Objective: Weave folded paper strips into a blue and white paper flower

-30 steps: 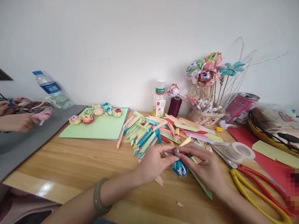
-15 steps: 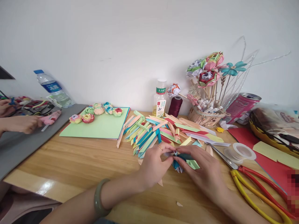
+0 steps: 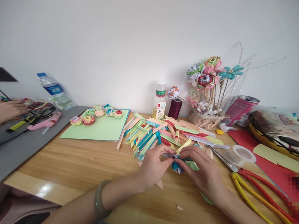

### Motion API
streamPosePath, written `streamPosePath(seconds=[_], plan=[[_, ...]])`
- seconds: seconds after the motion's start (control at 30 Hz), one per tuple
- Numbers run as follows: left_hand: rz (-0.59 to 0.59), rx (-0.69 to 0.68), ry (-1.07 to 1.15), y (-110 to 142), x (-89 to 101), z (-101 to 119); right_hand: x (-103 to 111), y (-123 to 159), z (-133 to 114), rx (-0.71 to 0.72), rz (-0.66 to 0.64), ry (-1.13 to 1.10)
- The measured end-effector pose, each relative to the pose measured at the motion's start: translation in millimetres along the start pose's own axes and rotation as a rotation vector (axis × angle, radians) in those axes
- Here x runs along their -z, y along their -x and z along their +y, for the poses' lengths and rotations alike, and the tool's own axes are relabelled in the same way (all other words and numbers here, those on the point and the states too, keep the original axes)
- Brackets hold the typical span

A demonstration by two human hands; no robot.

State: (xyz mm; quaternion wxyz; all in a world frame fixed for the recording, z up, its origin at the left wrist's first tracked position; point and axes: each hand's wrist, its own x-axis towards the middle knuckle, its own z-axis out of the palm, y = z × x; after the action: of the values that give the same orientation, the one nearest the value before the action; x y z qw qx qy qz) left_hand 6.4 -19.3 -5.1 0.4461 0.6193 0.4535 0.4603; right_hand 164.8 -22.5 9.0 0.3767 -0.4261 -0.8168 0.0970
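Between my hands is a small blue and white folded-paper flower (image 3: 177, 168), partly hidden by my fingers. My left hand (image 3: 155, 168) pinches its left side, a green bangle (image 3: 100, 200) on the wrist. From the right, my right hand (image 3: 203, 169) pinches the same flower with thumb and fingertips. Just behind lies a heap of folded paper strips (image 3: 149, 137) in several colours. A green strip (image 3: 192, 165) shows beneath my right hand. Finished paper flowers (image 3: 88, 120) rest on a light green sheet (image 3: 98, 132) to the left.
Scissors (image 3: 235, 169) with red and yellow handles lie at right beside a clear spool (image 3: 244, 154). A bottle (image 3: 160, 99), maroon thread (image 3: 175, 108) and a flower basket (image 3: 205, 119) stand along the wall. At far left, a co-worker's hand (image 3: 14, 109) is near a pink glue gun (image 3: 44, 122).
My hands keep pinching the flower, with small finger shifts. A co-worker's hand has let go of the pink glue gun and moved back left. The view has shifted slightly.
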Motion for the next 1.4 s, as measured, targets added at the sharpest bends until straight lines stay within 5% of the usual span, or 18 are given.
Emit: streamPosePath(seconds=[0.3,0.83,1.17,1.4], plan=[[-0.024,0.003,-0.042,-2,1.4,2,0,-4,7,-0.145,-0.236,-0.203],[-0.025,-0.12,-0.125,-7,6.7,-1,0,-3,8,-0.109,-0.186,-0.224],[-0.251,0.038,0.096,-14,9.4,-2,-1,-4,9,-0.166,-0.22,-0.284],[-0.228,0.163,0.183,-16,9.9,-7,3,-8,8,-0.28,-0.285,-0.356]])
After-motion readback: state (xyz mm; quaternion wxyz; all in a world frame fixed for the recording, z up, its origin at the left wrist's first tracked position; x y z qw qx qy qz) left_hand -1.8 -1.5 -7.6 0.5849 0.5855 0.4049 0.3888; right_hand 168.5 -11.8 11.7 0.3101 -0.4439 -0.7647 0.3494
